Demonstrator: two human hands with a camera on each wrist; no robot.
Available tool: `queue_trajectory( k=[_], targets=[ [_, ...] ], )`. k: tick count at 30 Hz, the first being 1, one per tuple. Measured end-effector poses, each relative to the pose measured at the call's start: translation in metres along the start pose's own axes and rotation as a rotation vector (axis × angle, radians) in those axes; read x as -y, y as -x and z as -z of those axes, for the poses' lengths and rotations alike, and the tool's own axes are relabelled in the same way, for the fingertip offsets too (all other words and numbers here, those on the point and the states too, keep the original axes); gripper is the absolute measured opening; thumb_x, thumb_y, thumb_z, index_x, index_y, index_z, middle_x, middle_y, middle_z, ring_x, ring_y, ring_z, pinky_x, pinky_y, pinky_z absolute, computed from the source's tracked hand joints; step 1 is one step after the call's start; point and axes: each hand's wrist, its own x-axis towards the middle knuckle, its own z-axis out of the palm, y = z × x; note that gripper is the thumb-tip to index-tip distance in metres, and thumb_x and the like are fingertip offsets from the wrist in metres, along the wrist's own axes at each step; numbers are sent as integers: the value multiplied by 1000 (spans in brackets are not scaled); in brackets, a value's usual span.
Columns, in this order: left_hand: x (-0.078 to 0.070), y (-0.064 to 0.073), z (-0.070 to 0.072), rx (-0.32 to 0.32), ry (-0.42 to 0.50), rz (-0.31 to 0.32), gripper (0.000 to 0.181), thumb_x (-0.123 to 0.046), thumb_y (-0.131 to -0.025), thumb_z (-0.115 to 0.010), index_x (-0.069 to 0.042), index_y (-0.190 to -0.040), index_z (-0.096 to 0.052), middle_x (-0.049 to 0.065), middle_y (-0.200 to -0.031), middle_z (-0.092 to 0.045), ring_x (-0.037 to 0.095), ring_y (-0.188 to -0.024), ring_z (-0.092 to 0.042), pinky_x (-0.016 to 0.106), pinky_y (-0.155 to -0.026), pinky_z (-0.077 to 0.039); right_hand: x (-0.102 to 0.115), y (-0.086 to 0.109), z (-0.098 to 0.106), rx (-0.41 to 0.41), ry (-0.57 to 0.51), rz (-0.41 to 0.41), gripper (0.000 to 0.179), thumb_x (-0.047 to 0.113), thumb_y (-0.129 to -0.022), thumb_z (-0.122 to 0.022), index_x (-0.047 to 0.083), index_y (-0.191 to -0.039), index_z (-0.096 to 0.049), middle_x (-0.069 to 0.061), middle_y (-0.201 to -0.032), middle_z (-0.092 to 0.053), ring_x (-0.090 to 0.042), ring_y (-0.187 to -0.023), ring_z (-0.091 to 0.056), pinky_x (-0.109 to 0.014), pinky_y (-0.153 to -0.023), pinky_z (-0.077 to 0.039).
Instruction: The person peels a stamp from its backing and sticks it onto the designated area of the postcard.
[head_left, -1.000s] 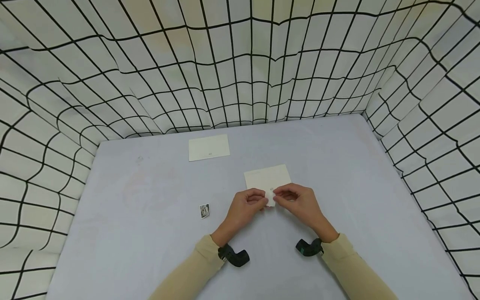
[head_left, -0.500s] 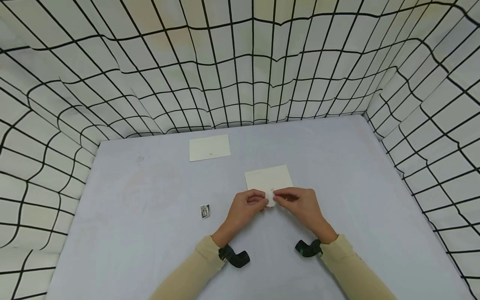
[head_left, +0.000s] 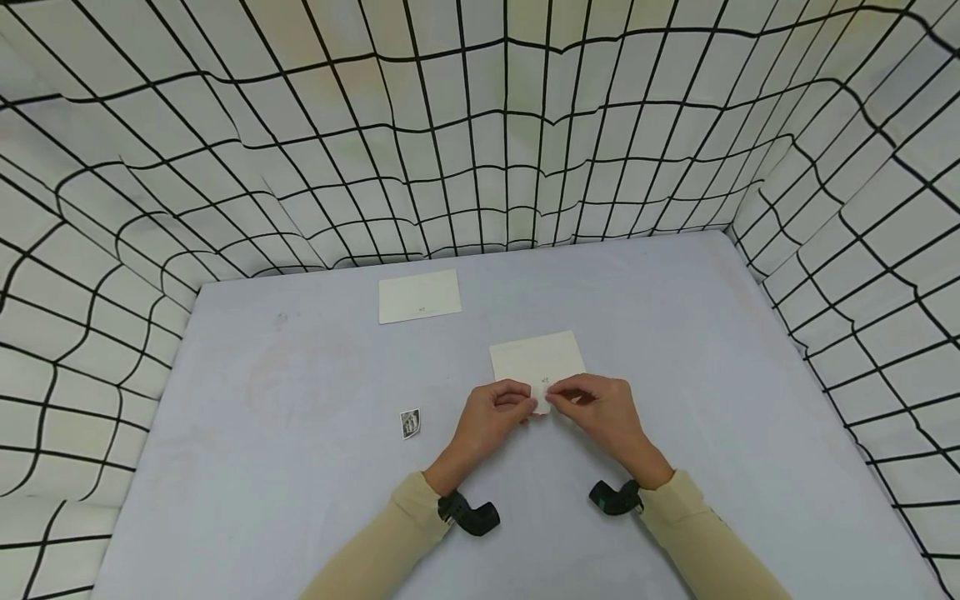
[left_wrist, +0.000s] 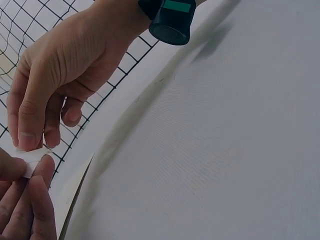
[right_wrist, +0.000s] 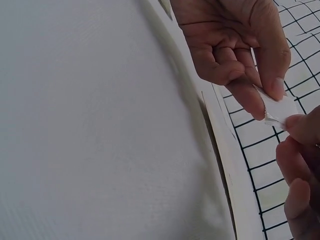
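Note:
Thumb and fingertips of my left hand [head_left: 489, 417] pinch a stamp-sized white piece of paper [head_left: 541, 402] by its left side. My right hand [head_left: 603, 412] pinches the same paper at its right edge. The right wrist view shows the paper [right_wrist: 281, 107] held off the table, its edge finely notched and a thin flap or fold at the lower edge; its other face is hidden. Just beyond the hands lies a cream card or envelope [head_left: 528, 357], its near part covered by them. A small black-and-white stamp [head_left: 410, 423] with a pale border rests left of my left hand.
A second cream card or envelope [head_left: 418, 297] with a tiny mark lies near the table's back edge. The table [head_left: 300, 467] has a pale cloth. White walls with a black grid [head_left: 480, 183] enclose its back and sides. Each wrist wears a dark camera mount [head_left: 474, 515].
Both hands stay in nearly the same place with the paper between them; the right fingers dip slightly. The cards and the stamp have not moved.

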Motion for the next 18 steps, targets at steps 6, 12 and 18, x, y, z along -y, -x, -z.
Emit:
queue_trajectory(
  k=[6, 12, 18],
  targets=[
    [1, 0, -1, -1, -23, -4, 22, -12, -94, -73, 2, -110, -74, 20, -99, -79, 10, -73, -73, 19, -67, -55, -2, -1, 1, 32, 58, 44, 13, 3, -83, -83, 14, -88, -79, 1, -80, -74, -4, -69, -63, -21, -62, -56],
    [4, -1, -2, -7, -17, -1, 21, -12, -93, -73, 2, -110, -75, 22, -99, -79, 8, -70, -71, 18, -66, -54, -2, 0, 0, 74, 74, 62, 16, -1, -86, -76, 15, -88, -74, 2, -81, -70, -4, -71, -61, -20, -62, -54],
    [4, -1, -2, -20, -15, -2, 23, -13, -94, -73, 2, -112, -75, 21, -100, -80, 11, -72, -74, 19, -68, -57, 1, 0, -1, 76, 74, 118, 23, -5, -83, -75, 17, -84, -71, 3, -85, -69, -9, -73, -63, -22, -62, -55]
  ],
)
